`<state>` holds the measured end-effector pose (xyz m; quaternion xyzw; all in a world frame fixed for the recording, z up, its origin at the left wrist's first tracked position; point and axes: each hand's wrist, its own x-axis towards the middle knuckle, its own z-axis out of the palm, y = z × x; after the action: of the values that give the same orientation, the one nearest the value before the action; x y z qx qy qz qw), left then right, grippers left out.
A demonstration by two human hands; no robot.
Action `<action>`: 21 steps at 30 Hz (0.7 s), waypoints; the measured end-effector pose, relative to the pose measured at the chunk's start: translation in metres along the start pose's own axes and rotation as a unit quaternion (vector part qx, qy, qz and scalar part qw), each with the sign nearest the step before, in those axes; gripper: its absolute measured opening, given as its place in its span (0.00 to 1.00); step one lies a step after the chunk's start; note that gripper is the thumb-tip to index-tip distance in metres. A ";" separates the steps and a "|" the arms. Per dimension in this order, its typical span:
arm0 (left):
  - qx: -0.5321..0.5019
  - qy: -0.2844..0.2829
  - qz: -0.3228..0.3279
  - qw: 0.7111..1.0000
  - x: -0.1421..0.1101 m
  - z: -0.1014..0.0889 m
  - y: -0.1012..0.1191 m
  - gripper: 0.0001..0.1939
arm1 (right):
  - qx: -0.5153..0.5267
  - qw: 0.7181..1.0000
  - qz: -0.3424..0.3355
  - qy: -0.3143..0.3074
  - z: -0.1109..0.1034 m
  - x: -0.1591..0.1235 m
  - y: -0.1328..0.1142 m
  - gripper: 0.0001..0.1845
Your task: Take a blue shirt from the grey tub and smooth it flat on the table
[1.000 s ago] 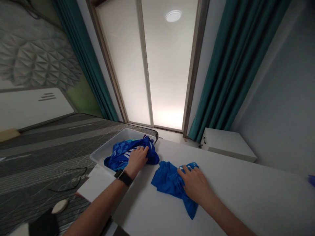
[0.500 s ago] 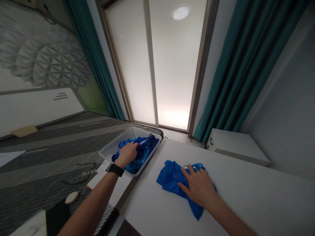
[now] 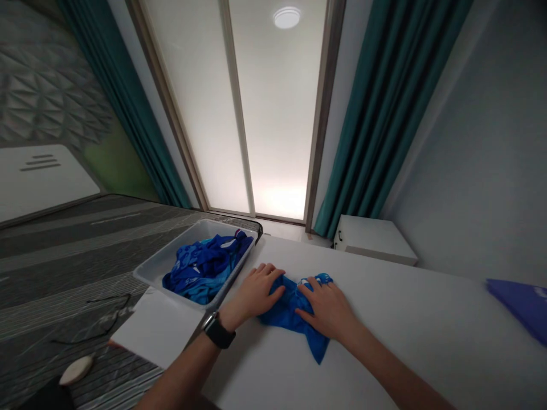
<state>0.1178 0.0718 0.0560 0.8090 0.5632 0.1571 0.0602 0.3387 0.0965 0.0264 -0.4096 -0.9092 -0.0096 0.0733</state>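
A crumpled blue cloth [image 3: 289, 312] lies on the bench [image 3: 397, 324], partly covered by the left hand [image 3: 254, 293] and right hand [image 3: 330, 312]; whether the fingers grip, I cannot tell. Tub [image 3: 159, 263] of clothes [image 3: 204, 263] stands left; purple item [image 3: 515, 306], well right.

White table [image 3: 384, 330], bearing a crumpled blue garment [image 3: 282, 320] near its left side and, well apart, a purple item [image 3: 517, 307] at its right. The adjoining dark striped surface [image 3: 81, 250] carries a translucent bin [image 3: 156, 265], a white flat slab [image 3: 154, 330], a thin dark wiry item [image 3: 128, 297] and a pale oval piece [image 3: 77, 370].
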 end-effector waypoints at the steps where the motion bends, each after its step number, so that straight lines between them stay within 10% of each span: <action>1: -0.016 -0.017 0.020 1.000 0.004 0.009 0.009 0.21 | 0.006 1.000 0.007 -0.001 0.000 -0.004 0.004 0.23; 6: -0.058 -0.068 0.079 0.993 0.019 0.047 0.039 0.37 | 0.062 0.997 0.047 0.001 0.003 -0.028 0.029 0.29; 10: -0.048 -0.043 0.061 0.996 0.028 0.063 0.045 0.15 | 0.196 0.978 0.047 0.051 0.000 -0.048 0.054 0.31; 14: -0.139 0.004 0.034 0.990 0.036 0.063 0.042 0.13 | 0.307 0.943 0.061 0.111 -0.005 -0.062 0.076 0.27; 21: -0.453 0.077 -0.088 0.884 0.054 0.054 0.045 0.19 | 0.350 0.901 0.142 0.212 -0.001 -0.071 0.084 0.20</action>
<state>0.1928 0.1097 0.0272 0.6266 0.5023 0.4506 0.3898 0.4478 0.0994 0.0142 -0.4704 -0.7494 0.2335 0.4033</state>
